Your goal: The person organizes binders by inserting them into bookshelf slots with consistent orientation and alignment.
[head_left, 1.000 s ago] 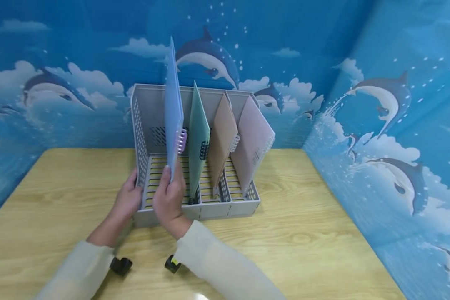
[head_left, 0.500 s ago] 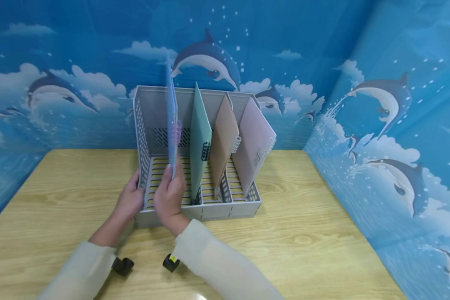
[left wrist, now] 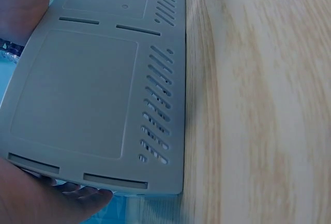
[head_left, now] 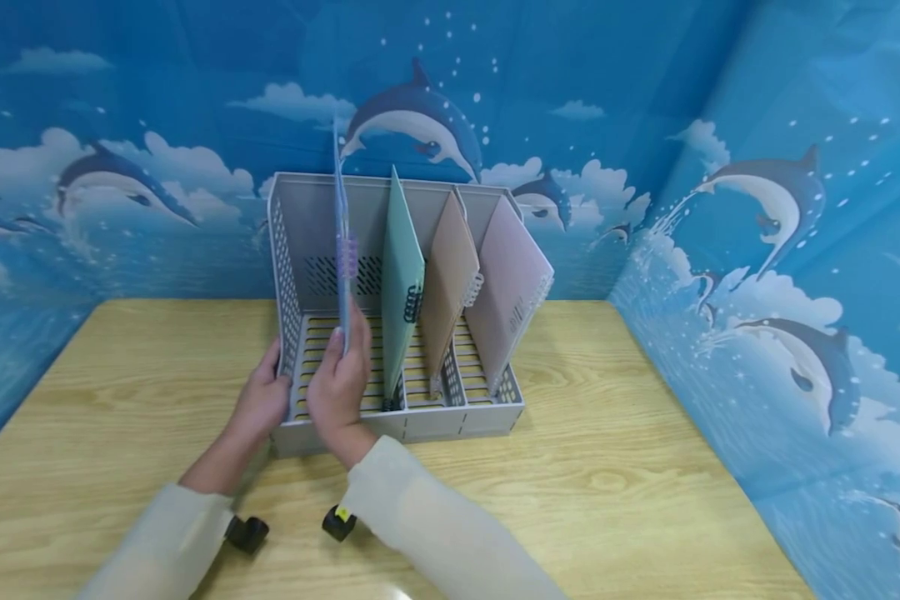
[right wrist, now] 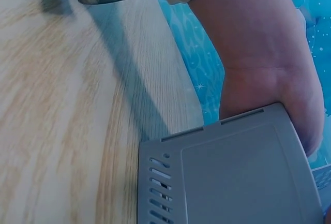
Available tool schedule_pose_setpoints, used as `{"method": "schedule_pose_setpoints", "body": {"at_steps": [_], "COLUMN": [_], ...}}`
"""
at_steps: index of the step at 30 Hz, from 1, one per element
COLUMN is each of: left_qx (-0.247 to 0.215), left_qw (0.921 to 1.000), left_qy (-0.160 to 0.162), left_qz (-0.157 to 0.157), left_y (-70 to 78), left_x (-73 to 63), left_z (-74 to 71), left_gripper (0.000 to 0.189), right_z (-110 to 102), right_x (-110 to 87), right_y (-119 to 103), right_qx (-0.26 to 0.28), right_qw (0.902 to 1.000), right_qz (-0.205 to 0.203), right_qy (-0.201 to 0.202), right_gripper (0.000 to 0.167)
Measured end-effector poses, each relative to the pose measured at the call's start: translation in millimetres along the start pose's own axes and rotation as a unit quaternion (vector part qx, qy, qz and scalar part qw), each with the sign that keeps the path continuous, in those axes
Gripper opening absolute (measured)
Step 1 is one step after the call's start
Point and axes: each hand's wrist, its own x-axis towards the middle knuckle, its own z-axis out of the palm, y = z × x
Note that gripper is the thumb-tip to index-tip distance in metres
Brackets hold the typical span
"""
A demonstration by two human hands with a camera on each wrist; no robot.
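A grey desktop file organizer [head_left: 450, 422] stands on the wooden table, its front face [left wrist: 77, 89] close in the left wrist view. My left hand [head_left: 258, 400] grips the organizer's left side wall near the front. With my right hand [head_left: 339, 387], thumb on the left side and fingers on the right, I hold a blue spiral notebook [head_left: 341, 200] upright, seen almost edge-on, in the wide left compartment. To its right stand a green notebook [head_left: 400, 283], a tan notebook [head_left: 448, 275] and a pink notebook [head_left: 506, 275]. In the right wrist view, the left forearm [right wrist: 258, 43] reaches round the organizer.
The wooden table [head_left: 607, 467] spreads round the organizer. A blue dolphin-print backdrop [head_left: 195, 75] rises behind and at the right. Each wrist carries a small black camera [head_left: 247, 534].
The blue notebook has turned from showing its left cover to nearly edge-on, and its top has come lower. Both hands keep their hold, and the other notebooks stay put.
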Motion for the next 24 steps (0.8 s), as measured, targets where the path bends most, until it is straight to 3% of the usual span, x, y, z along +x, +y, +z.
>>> {"method": "schedule_pose_setpoints", "body": {"at_steps": [9, 18, 24], "left_qx": [-0.001, 0.001, 0.005], "left_qw": [1.0, 1.0, 0.9999], "left_qy": [-0.003, -0.008, -0.009], "left_qz": [0.004, 0.004, -0.003], "left_y": [0.1, -0.2, 0.4], "left_x": [-0.2, -1.0, -1.5], "left_z": [-0.4, -1.2, -1.4], "left_gripper": [0.07, 0.07, 0.069], "right_z": [1.3, -1.1, -2.8], "right_x": [-0.6, -1.6, -0.6], "right_y": [-0.6, -2.4, -3.0], "right_qx": [-0.017, -0.037, -0.043], "right_qw": [0.9996, 0.9938, 0.991], "right_qz": [0.024, 0.093, 0.115], "right_qy": [-0.002, -0.047, -0.054], "right_gripper": [0.041, 0.045, 0.044]}}
